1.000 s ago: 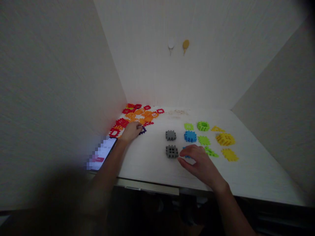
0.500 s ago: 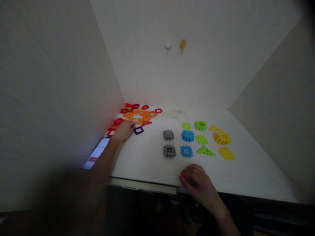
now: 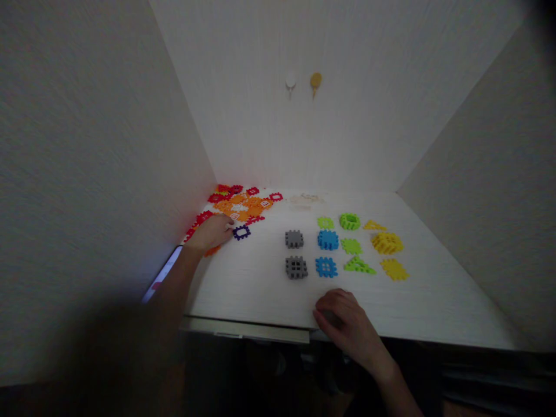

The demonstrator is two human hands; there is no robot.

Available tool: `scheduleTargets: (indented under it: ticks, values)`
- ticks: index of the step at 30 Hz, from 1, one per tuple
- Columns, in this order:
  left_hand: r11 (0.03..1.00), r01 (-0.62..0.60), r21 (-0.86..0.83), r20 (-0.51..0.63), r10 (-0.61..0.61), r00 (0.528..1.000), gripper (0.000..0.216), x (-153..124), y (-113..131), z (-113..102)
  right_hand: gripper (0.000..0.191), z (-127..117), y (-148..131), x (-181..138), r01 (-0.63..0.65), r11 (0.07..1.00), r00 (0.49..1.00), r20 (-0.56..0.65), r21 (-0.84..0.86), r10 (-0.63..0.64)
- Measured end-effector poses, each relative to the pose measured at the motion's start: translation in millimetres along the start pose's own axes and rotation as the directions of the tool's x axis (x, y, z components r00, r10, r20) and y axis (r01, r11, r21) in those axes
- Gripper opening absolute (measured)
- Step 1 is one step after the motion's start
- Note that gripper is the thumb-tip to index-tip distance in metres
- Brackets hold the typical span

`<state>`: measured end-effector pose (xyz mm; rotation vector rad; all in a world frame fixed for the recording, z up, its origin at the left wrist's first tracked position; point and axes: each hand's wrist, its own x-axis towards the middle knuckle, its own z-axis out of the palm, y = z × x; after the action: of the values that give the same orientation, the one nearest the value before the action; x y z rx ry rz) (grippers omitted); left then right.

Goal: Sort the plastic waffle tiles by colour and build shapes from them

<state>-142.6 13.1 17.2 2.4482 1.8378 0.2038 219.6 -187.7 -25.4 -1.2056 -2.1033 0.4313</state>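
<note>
My left hand (image 3: 211, 233) is at the edge of the loose red and orange interlocking pieces (image 3: 248, 204), fingers bent together and tips down. What they pinch, if anything, is too small and dim to make out. Just right of its fingertips lies a dark purple square frame piece (image 3: 242, 233). An orange piece (image 3: 212, 250) shows partly from under this hand. My right hand (image 3: 347, 318) rests at the table's front edge, curled with thumb against fingers and nothing visible inside. It is nearest to the blue window piece (image 3: 326, 267) and the grey window pieces (image 3: 296, 267).
Sorted pieces stand in groups on the white table (image 3: 256, 278): a grey stack (image 3: 294, 239), a blue stack (image 3: 328, 240), green pieces (image 3: 351, 246) and a yellow stack (image 3: 387, 243). A phone (image 3: 163, 275) leans by the left wall. Walls enclose three sides; two hooks hang behind.
The view has shifted slightly. My left hand has drawn back a little from the pile, and an orange piece now shows more under it. My right hand stays curled at the edge.
</note>
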Motion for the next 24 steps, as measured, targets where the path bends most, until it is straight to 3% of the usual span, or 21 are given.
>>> scheduleTargets:
  ticks: [3,6,12,18,24]
  values:
    - [0.994,-0.076,-0.077,-0.034,0.073,0.997,0.039,0,16,0,0.004,1,1,0,0.001,1.0,1.0,0.006,0.001,-0.001]
    - [0.991,-0.117,-0.069,0.024,0.119,0.993,0.033,1,28,3,0.004,1,1,-1,-0.013,1.0,1.0,0.013,-0.001,0.013]
    - [0.989,-0.12,-0.081,0.033,0.123,0.992,0.023,2,30,5,0.003,1,-1,0,-0.022,1.0,1.0,0.019,0.008,0.022]
    - [0.982,-0.13,-0.138,0.042,0.137,0.99,0.032,-7,38,2,0.003,1,0,0,-0.024,1.0,1.0,0.015,-0.001,0.024]
    - [0.954,-0.263,-0.141,0.054,0.273,0.96,0.038,-9,49,0,0.004,3,3,-1,-0.033,0.999,0.999,0.02,0.001,0.033]
